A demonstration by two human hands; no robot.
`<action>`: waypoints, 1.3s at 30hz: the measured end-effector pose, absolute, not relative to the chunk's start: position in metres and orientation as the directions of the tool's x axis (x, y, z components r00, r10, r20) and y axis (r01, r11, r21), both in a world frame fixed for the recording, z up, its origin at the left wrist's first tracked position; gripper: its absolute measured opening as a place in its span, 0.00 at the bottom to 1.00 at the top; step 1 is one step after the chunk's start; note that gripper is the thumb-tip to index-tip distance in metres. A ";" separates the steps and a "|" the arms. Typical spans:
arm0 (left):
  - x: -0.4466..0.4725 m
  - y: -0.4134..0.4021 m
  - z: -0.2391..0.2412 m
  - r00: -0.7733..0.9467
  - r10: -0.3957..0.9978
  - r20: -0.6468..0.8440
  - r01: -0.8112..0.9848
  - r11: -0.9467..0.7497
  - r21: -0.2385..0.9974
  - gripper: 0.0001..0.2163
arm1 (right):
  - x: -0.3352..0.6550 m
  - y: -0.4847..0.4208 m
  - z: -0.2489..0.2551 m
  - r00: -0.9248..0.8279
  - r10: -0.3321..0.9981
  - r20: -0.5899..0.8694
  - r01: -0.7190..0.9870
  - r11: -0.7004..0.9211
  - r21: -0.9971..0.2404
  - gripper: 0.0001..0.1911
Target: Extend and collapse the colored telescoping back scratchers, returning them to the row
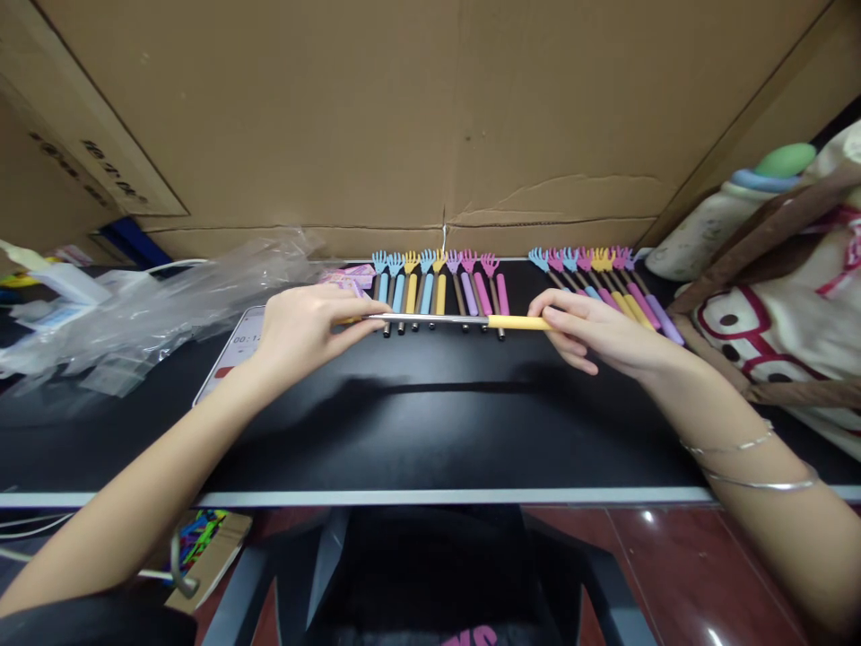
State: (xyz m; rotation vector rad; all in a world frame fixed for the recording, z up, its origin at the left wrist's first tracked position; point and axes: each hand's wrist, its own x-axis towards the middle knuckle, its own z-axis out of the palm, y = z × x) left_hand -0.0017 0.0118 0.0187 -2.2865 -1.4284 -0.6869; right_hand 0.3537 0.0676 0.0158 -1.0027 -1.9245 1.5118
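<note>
My left hand [306, 325] and my right hand [592, 330] hold one telescopic back scratcher [464, 320] level above the black table [430, 422]. The left fingers pinch its metal rod end; the claw head is hidden in that hand. The right fingers grip its yellow handle. Behind it, a row of several small scratchers [437, 289] with blue, yellow, purple and pink handles lies side by side. A second fanned group [605, 287] lies to the right of that row.
Crumpled clear plastic bags [154, 309] lie at the left, with a phone [235, 350] showing a timer beside my left wrist. A cloth bag [780, 332] with brown straps stands at the right. Cardboard [404, 126] walls the back. A chair is below the table edge.
</note>
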 end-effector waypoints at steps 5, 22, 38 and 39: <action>-0.004 0.016 0.019 0.487 0.579 0.654 0.855 -0.470 -0.220 0.14 | 0.354 0.068 0.015 -0.636 0.766 -0.099 0.255 0.087 -0.963 0.17; -0.005 0.014 0.019 0.468 0.721 0.511 0.880 -0.436 -0.189 0.12 | 0.357 0.061 0.033 -0.341 0.894 0.291 0.716 0.447 -0.536 0.14; -0.012 0.015 0.020 0.437 0.760 0.480 0.898 -0.402 -0.182 0.13 | 0.345 0.057 0.025 -0.263 0.872 0.413 0.599 0.483 -0.638 0.19; -0.012 0.015 0.020 0.438 0.762 0.477 0.897 -0.407 -0.173 0.13 | 0.345 0.056 0.025 -0.260 0.878 0.401 0.569 0.475 -0.671 0.20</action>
